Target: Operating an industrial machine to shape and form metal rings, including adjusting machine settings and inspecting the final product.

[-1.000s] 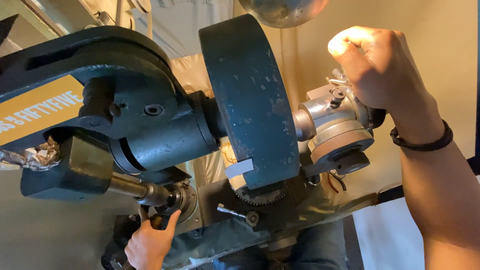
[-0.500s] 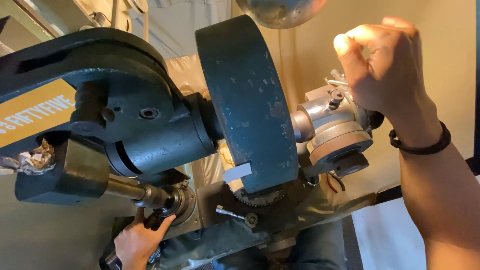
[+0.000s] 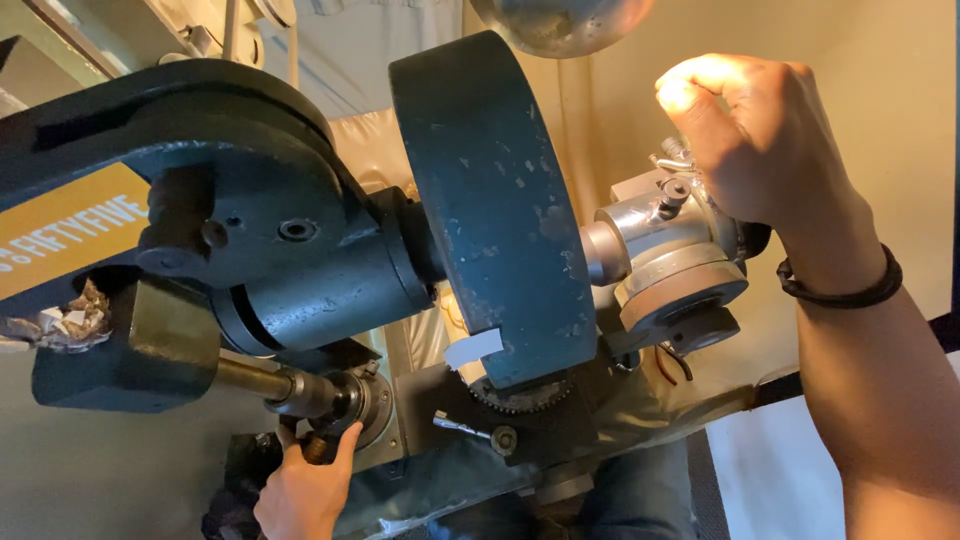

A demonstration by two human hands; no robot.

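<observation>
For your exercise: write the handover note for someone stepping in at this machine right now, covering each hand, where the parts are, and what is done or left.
Left hand: low down, fingers on the small round chuck at the end of the shaft, under the machine's dark green head.
Right hand: closed in a fist around a part on top of the silver motor unit, beside the big wheel guard.
Done: both hands placed.
Left: cannot tell from this view; check what each hand was adjusting.

beige wall (image 3: 890, 110) fills the right and upper right, plain and smooth, warmly lit. round metal lamp shade (image 3: 560, 22) hangs at top centre, rim catching light. pale blue-grey panel (image 3: 350, 45) at top behind it. pale floor patch (image 3: 765, 480) lower right, dark strip (image 3: 700, 490) just beside it.
</observation>
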